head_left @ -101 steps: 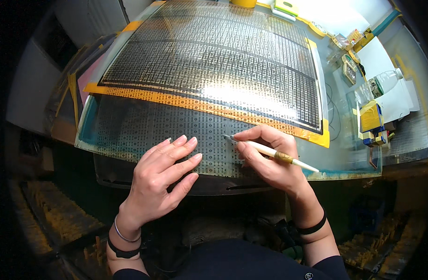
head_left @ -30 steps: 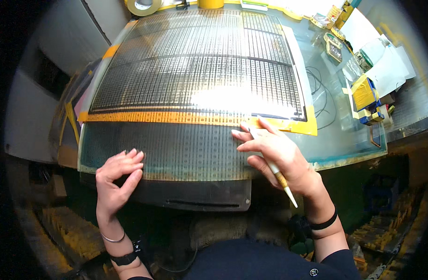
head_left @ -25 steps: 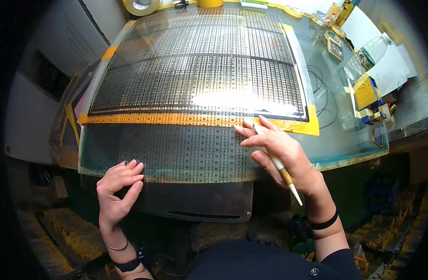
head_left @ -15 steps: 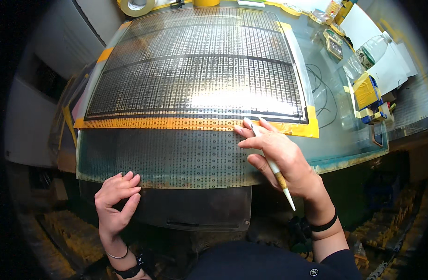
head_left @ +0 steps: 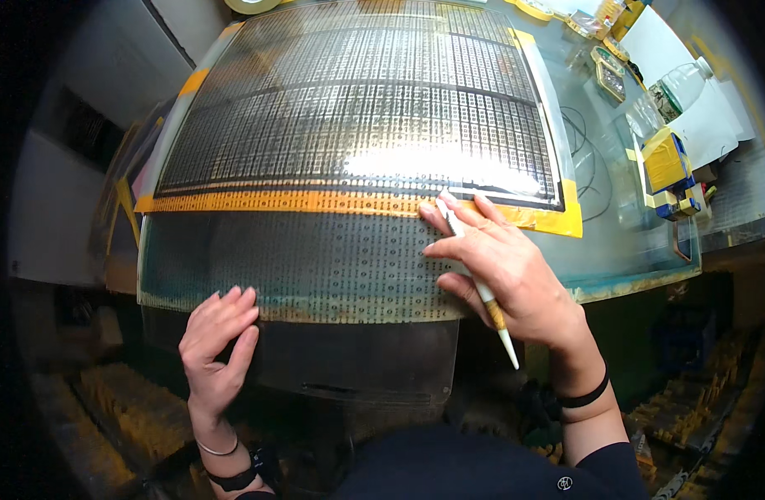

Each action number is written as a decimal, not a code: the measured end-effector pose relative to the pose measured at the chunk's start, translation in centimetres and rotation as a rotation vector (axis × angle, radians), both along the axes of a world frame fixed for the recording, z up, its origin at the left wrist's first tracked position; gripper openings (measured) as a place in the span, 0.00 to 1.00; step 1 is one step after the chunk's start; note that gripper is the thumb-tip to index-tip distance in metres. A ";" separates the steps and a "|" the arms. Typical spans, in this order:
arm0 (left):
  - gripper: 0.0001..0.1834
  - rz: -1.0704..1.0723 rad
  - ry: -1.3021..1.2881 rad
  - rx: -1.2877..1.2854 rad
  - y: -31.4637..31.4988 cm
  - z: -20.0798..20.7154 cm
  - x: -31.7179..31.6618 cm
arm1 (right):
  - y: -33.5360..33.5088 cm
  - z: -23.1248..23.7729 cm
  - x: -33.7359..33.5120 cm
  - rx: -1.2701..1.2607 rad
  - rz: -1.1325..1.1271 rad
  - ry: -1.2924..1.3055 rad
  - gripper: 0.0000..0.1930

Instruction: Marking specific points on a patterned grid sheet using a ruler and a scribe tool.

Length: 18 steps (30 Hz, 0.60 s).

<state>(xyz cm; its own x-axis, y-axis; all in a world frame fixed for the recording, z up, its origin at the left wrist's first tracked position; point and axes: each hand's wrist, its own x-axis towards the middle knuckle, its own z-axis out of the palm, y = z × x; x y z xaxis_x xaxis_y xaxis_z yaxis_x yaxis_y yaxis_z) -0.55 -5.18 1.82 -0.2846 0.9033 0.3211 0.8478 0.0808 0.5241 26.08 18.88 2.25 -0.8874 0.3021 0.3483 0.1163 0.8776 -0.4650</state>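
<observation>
My right hand (head_left: 516,279) holds a slim white pen-shaped tool (head_left: 487,298) with a yellow-brown band and a pointed rear end. Its working end is partly among my fingers, by the orange-yellow tape strip (head_left: 266,202). My fingertips rest at that strip. Dark rows of tiny marks cover a large transparent film (head_left: 357,108), which is bordered by tape and reflects a bright glare. A patterned clear section (head_left: 341,267) extends from the strip to the table's front edge. Near the left part of that edge, my left hand (head_left: 214,346) is open and empty, fingertips over the surface.
The glass-topped table (head_left: 628,258) runs on to the right. On it are a dark thin cord (head_left: 595,167), a yellow-and-blue block (head_left: 670,171), a clear bottle (head_left: 681,87) and a small tray (head_left: 609,82). A dark panel (head_left: 357,358) juts out below the front edge.
The whole view has shifted, so the film sits higher in the picture. My left hand has moved slightly farther over the sheet's edge. My right hand keeps the tool near the tape strip.
</observation>
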 end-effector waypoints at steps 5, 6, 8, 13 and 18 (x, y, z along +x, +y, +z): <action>0.19 0.003 0.238 -0.028 2.0 -1.7 0.7 | 0.6 -1.1 -0.2 -0.028 -0.021 0.032 0.11; 0.20 -0.004 0.276 -0.044 3.1 -1.6 0.8 | 1.0 -0.9 0.0 0.013 -0.032 0.025 0.12; 0.20 0.035 0.350 -0.037 4.3 -1.4 1.1 | 1.7 -0.5 -0.6 0.092 -0.024 0.015 0.12; 0.20 0.129 0.400 0.013 6.3 -1.3 1.7 | -1.0 0.9 0.1 -0.036 0.158 -0.005 0.13; 0.21 0.192 0.415 -0.030 6.9 -2.0 2.5 | -6.4 0.3 2.4 -0.648 0.693 -0.190 0.09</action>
<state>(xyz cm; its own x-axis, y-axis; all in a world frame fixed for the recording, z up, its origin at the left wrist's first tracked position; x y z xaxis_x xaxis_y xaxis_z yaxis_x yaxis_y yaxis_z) 1.94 1.69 -0.14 -0.3004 0.8573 0.4181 0.9538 0.2667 0.1385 28.47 12.44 2.51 -0.9652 -0.2265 0.1308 -0.2077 0.3598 -0.9096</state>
